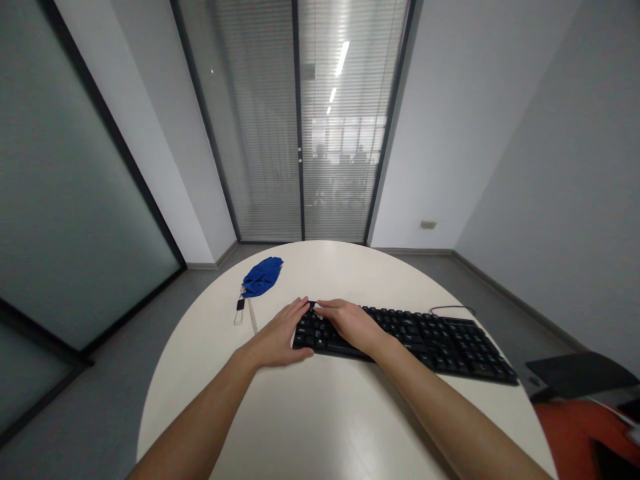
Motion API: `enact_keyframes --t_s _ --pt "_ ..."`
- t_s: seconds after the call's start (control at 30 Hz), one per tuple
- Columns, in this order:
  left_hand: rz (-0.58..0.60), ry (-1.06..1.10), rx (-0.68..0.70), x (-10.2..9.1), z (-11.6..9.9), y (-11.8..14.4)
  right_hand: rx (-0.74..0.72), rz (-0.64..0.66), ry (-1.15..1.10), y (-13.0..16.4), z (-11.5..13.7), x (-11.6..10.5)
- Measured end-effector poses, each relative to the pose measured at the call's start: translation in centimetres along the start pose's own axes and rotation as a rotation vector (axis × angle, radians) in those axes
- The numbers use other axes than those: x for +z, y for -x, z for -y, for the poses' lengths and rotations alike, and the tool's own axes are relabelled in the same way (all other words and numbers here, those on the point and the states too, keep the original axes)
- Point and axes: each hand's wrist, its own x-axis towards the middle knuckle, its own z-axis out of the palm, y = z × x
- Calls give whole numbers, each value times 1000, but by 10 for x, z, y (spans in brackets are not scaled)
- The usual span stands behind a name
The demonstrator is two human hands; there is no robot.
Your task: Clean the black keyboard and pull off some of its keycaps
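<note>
Left hand (280, 333) lies flat, grip open, at the left end of the flat black plastic keyboard (430, 337); right hand (350, 323) rests open on its keys. The keyboard's long axis runs left to right, slightly toward the round cream tabletop (320, 413) right edge. Bare surface lies nearer; a crumpled blue cloth (263, 275) lies beyond.

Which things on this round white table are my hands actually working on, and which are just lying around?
In hand:
- black plastic computer keyboard, at its left end
- left hand, resting at the keyboard's left edge
- right hand, lying on the keys

Lying about:
- crumpled blue cloth, far left of the round white table
- small black tag on a cord, beside the cloth
- keyboard's black cable
</note>
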Motion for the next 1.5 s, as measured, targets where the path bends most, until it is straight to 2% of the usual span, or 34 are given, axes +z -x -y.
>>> enact_keyframes --t_s 0.17,0.33,0.7,0.93,1.1,1.33,1.5 --pt "-4 -5 -1 0 -1 0 40 -119 -23 6 -1 7" --pt "8 -24 -4 0 0 0 36 -124 -54 10 4 9" --pt "-5 -22 37 -11 -4 2 196 -230 -92 24 9 14" --pt "-5 -9 82 -14 -1 -1 220 -247 -106 24 9 15" --pt "-12 -6 102 -14 -1 -2 170 -225 -115 25 11 14" --pt "-18 8 93 -17 -7 -2 7 -124 -66 22 15 5" --pt "-12 20 89 -17 -7 -3 -48 -59 -49 25 18 -2"
